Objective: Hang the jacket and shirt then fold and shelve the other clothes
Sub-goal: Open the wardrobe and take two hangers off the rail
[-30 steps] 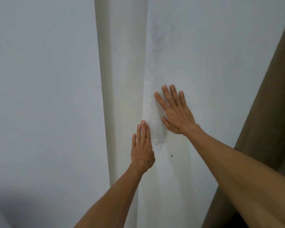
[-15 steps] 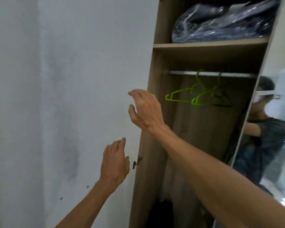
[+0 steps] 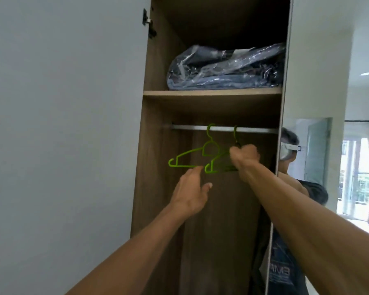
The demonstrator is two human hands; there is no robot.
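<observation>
The wardrobe stands open in front of me. Two green plastic hangers hang from a metal rail (image 3: 256, 129) under the shelf. My right hand (image 3: 244, 156) is closed around the right green hanger (image 3: 218, 167) near its neck. My left hand (image 3: 191, 193) reaches up with fingers apart, its fingertips just under the bar of the left green hanger (image 3: 188, 155), holding nothing. No jacket or shirt is in view.
A wooden shelf (image 3: 211, 92) above the rail carries a clear plastic bag of folded dark clothes (image 3: 224, 68). The white left door (image 3: 62, 124) is swung open. The right door has a mirror (image 3: 307, 167) reflecting a person. Dark fabric hangs low at the wardrobe's right side.
The doors, shut a second ago, now stand open. Both hands have left the doors and risen into the wardrobe; my right hand has closed on a green hanger.
</observation>
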